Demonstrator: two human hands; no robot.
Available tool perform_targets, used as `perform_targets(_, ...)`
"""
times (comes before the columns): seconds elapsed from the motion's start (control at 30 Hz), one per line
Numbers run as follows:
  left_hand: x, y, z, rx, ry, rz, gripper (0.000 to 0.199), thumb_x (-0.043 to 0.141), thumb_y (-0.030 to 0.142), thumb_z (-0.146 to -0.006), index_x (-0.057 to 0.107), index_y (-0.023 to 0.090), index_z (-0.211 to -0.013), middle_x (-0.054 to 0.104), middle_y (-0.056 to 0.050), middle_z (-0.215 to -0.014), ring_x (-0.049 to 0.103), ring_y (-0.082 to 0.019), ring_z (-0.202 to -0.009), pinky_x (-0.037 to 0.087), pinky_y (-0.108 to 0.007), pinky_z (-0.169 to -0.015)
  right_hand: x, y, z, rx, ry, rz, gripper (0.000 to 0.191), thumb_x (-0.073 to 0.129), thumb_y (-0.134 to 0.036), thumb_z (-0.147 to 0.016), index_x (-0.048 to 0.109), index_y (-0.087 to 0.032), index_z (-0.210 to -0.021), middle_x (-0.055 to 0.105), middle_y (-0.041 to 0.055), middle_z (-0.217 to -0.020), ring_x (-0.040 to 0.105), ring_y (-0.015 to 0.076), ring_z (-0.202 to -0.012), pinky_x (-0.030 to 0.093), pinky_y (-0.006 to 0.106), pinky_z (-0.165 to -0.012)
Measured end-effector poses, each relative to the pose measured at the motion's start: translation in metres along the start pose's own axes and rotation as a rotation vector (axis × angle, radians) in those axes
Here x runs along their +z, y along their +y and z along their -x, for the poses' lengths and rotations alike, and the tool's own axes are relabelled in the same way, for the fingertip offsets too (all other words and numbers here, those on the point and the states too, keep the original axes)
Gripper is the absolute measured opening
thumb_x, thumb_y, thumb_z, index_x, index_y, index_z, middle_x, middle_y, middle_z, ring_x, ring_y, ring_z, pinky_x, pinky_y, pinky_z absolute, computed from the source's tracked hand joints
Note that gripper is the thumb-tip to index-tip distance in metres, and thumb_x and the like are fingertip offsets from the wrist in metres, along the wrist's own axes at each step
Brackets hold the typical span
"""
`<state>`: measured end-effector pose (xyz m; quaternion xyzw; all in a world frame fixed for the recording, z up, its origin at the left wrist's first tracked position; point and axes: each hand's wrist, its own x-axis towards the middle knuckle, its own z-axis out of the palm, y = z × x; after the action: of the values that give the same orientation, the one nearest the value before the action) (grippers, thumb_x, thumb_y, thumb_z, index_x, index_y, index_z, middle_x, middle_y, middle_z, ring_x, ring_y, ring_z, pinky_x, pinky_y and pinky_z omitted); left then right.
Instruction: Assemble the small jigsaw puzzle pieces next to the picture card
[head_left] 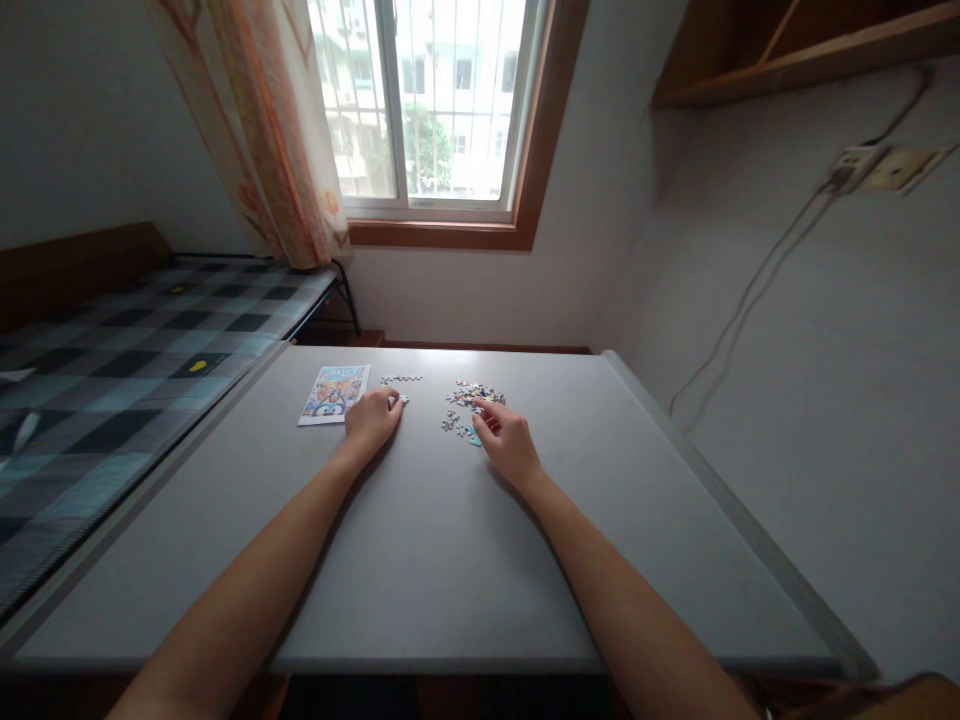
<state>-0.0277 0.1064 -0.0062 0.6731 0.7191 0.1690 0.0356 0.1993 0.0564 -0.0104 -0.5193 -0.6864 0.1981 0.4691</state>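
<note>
The left hand (370, 420) is on the big pale counter (450, 560). Its grip is nearly closed, with the thumb and first finger close together at a small light puzzle piece (403, 399). The piece is too small here to tell if the fingers pinch it or only touch it. Just past this hand is a short row of joined puzzle pieces (402, 379), lying flat on the counter.

A picture sheet (335, 394) lies flat beside the left hand, on its outer side. It has lots of colors, with blue and orange bits and some big letters, and the hand covers a little of its edge.

The right hand (507, 440) is by the pile of puzzle pieces (475, 394). Its grip is partly open, with the fingers bent and a gap between the thumb and first finger. I cannot tell if it has hold of a piece. The pile is at the far side of this hand, and a few loose pieces (452, 423) lie nearer, beside the fingers. A blue piece (475, 436) is right by the thumb.

Past the counter is a window (442, 110) with bars, and a curtain (262, 130) hangs at its left. A bed (150, 330) with a checked cover is on the left.
</note>
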Motion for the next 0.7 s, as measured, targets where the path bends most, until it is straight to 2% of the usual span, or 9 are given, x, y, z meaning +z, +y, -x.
perform_targets(0.1, -0.004, 0.001, 0.002, -0.022, 0.012, -0.058, 0.033, 0.048, 0.034, -0.089, 0.065, 0.023, -0.115, 0.069, -0.007, -0.102, 0.065, -0.023, -0.091, 0.047, -0.029, -0.070, 0.000, 0.001, -0.001, 0.004, 0.001, -0.001, 0.031, 0.054, -0.025, -0.083, 0.069, -0.015, -0.108, 0.069, 0.0047, -0.079, 0.059, 0.0129, -0.061, 0.050, 0.026, -0.065)
perform_targets(0.2, -0.007, 0.011, 0.012, 0.024, 0.065, -0.142, 0.038, 0.044, 0.033, -0.090, 0.060, 0.021, -0.123, 0.062, -0.010, -0.118, 0.065, -0.024, -0.090, 0.048, -0.031, -0.070, 0.001, 0.002, -0.001, 0.002, -0.003, -0.002, 0.031, 0.053, -0.025, -0.084, 0.069, -0.014, -0.108, 0.069, 0.0047, -0.079, 0.059, 0.0129, -0.061, 0.050, 0.026, -0.065)
perform_targets(0.27, -0.008, 0.022, 0.022, 0.080, 0.041, -0.220, 0.039, 0.040, 0.038, -0.092, 0.062, 0.018, -0.117, 0.057, -0.013, -0.123, 0.066, -0.025, -0.088, 0.049, -0.034, -0.070, 0.001, 0.002, 0.000, -0.003, -0.006, 0.000, 0.031, 0.053, -0.025, -0.084, 0.069, -0.014, -0.108, 0.069, 0.0052, -0.080, 0.059, 0.0133, -0.062, 0.050, 0.026, -0.065)
perform_targets(0.37, -0.006, 0.040, 0.037, 0.143, -0.040, -0.282, 0.046, 0.038, 0.045, -0.092, 0.062, 0.011, -0.112, 0.056, -0.018, -0.118, 0.066, -0.027, -0.087, 0.049, -0.034, -0.070, 0.001, 0.001, 0.000, -0.005, -0.010, 0.004, 0.030, 0.053, -0.025, -0.084, 0.069, -0.014, -0.107, 0.070, 0.0058, -0.083, 0.060, 0.0138, -0.064, 0.050, 0.026, -0.066)
perform_targets(0.47, -0.003, 0.050, 0.046, 0.149, -0.063, -0.298, 0.051, 0.034, 0.046, -0.093, 0.060, 0.007, -0.114, 0.057, -0.021, -0.114, 0.066, -0.028, -0.087, 0.049, -0.035, -0.070, 0.001, -0.001, -0.001, 0.001, -0.006, 0.000, 0.030, 0.054, -0.025, -0.084, 0.069, -0.016, -0.108, 0.070, 0.0052, -0.083, 0.060, 0.0134, -0.063, 0.050, 0.026, -0.065)
perform_targets(0.6, -0.001, 0.052, 0.047, 0.145, -0.083, -0.312, 0.055, 0.031, 0.047, -0.094, 0.060, 0.004, -0.113, 0.058, -0.023, -0.113, 0.066, -0.029, -0.086, 0.049, -0.034, -0.069, 0.001, 0.000, -0.001, -0.001, -0.015, -0.009, 0.030, 0.053, -0.025, -0.084, 0.069, -0.015, -0.108, 0.069, 0.0044, -0.079, 0.059, 0.0131, -0.062, 0.050, 0.026, -0.065)
perform_targets(0.7, 0.002, 0.048, 0.043, 0.143, -0.069, -0.322, 0.060, 0.030, 0.049, -0.094, 0.058, 0.003, -0.119, 0.056, -0.025, -0.124, 0.067, -0.029, -0.086, 0.050, -0.034, -0.068, 0.001, 0.003, 0.000, -0.001, -0.022, -0.018, 0.031, 0.054, -0.025, -0.084, 0.068, -0.015, -0.109, 0.068, 0.0042, -0.079, 0.059, 0.0131, -0.062, 0.050, 0.025, -0.064)
